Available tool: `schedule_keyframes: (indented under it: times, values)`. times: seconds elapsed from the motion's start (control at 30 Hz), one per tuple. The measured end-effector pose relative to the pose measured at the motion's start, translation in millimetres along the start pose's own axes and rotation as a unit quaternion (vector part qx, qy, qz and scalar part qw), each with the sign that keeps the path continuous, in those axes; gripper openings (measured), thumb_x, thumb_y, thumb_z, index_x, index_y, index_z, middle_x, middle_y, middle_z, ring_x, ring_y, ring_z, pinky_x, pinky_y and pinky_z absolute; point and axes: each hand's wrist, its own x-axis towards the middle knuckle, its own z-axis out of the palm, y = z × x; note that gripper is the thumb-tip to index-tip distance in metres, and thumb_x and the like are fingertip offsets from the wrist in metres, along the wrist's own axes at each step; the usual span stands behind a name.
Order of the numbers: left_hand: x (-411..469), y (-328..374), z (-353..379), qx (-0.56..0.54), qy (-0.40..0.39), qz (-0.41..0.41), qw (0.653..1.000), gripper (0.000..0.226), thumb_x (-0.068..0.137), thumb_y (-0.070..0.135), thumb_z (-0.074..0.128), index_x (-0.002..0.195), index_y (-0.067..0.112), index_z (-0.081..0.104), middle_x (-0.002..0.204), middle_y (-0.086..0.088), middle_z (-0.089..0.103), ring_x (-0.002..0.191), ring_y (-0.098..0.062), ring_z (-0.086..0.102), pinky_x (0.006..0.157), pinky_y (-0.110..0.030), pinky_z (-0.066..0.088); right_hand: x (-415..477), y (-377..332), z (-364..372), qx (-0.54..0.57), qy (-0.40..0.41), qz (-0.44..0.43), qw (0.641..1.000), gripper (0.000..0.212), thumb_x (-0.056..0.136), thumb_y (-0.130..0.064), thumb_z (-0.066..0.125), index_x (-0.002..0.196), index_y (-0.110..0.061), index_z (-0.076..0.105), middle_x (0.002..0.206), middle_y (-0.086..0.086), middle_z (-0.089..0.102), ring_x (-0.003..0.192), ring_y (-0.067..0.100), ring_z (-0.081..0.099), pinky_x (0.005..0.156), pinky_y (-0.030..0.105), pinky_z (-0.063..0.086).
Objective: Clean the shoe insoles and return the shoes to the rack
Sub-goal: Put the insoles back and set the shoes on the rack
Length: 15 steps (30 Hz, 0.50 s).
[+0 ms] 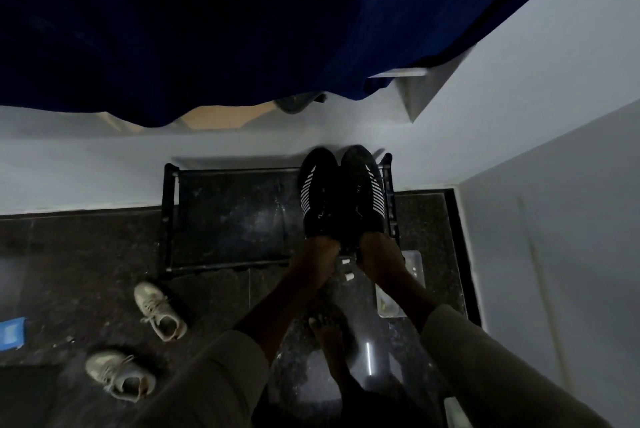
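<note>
Two black shoes with white stripes sit side by side at the right end of the black shoe rack point(169, 219), toes toward the wall. My left hand point(320, 251) grips the heel of the left black shoe point(317, 195). My right hand point(379, 252) grips the heel of the right black shoe point(363, 195). On the dark floor to the left lie two pale sneakers, one nearer the rack point(161, 311) and one closer to me point(119, 375). The insoles are not visible.
A dark blue curtain point(207, 29) hangs over the wall above the rack. A white wall point(554, 219) closes the right side. A blue object point(12, 332) lies at the far left floor edge. A clear container point(398, 289) sits on the floor by the rack. My bare foot point(329, 337) stands below.
</note>
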Motion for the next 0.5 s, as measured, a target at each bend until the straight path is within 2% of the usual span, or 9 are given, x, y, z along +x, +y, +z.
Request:
schedule_keyframes:
  times: [0.1, 0.23, 0.3, 0.4, 0.5]
  values:
    - [-3, 13, -2, 0.024, -0.005, 0.012, 1.0, 0.021, 0.099, 0.009, 0.051, 0.107, -0.001, 0.067, 0.109, -0.023, 0.066, 0.102, -0.039, 0.061, 0.084, -0.038, 0.047, -1, 1, -1, 0.013, 0.011, 0.006, 1.0, 0.019, 0.093, -0.015, 0.059, 0.099, -0.002, 0.072, 0.102, 0.016, 0.074, 0.099, 0.037, 0.069, 0.077, 0.038, 0.053]
    - [-7, 11, 2, 0.003, 0.007, 0.012, 1.0, 0.023, 0.101, 0.015, 0.047, 0.087, 0.008, 0.065, 0.089, -0.016, 0.065, 0.097, -0.039, 0.058, 0.081, -0.041, 0.047, -1, 0, -2, 0.009, 0.003, 0.001, 1.0, 0.02, 0.094, -0.014, 0.059, 0.104, -0.001, 0.072, 0.108, 0.017, 0.073, 0.103, 0.037, 0.068, 0.083, 0.04, 0.053]
    - [-9, 13, -2, 0.031, 0.002, 0.043, 0.999, 0.023, 0.101, 0.019, 0.047, 0.099, 0.002, 0.063, 0.101, -0.022, 0.064, 0.099, -0.04, 0.058, 0.082, -0.04, 0.046, -2, 1, -1, 0.005, 0.018, -0.009, 1.0, 0.02, 0.092, -0.016, 0.059, 0.103, -0.004, 0.072, 0.11, 0.015, 0.071, 0.104, 0.037, 0.068, 0.081, 0.042, 0.055]
    - [-14, 13, -10, 0.127, 0.017, 0.097, 0.987, 0.024, 0.091, 0.026, 0.062, 0.107, 0.009, 0.061, 0.108, -0.012, 0.064, 0.096, -0.031, 0.064, 0.077, -0.034, 0.047, -7, 3, 3, -0.024, 0.038, -0.018, 0.999, 0.025, 0.087, -0.028, 0.064, 0.105, -0.011, 0.071, 0.114, 0.009, 0.065, 0.107, 0.033, 0.064, 0.079, 0.045, 0.058]
    - [-31, 10, -17, 0.187, 0.057, 0.151, 0.969, 0.036, 0.085, 0.035, 0.064, 0.112, 0.013, 0.063, 0.111, -0.009, 0.064, 0.097, -0.031, 0.065, 0.077, -0.04, 0.054, -17, 3, 7, -0.051, 0.071, -0.014, 0.996, 0.038, 0.079, -0.038, 0.065, 0.112, -0.018, 0.069, 0.117, 0.007, 0.062, 0.115, 0.033, 0.06, 0.087, 0.047, 0.054]
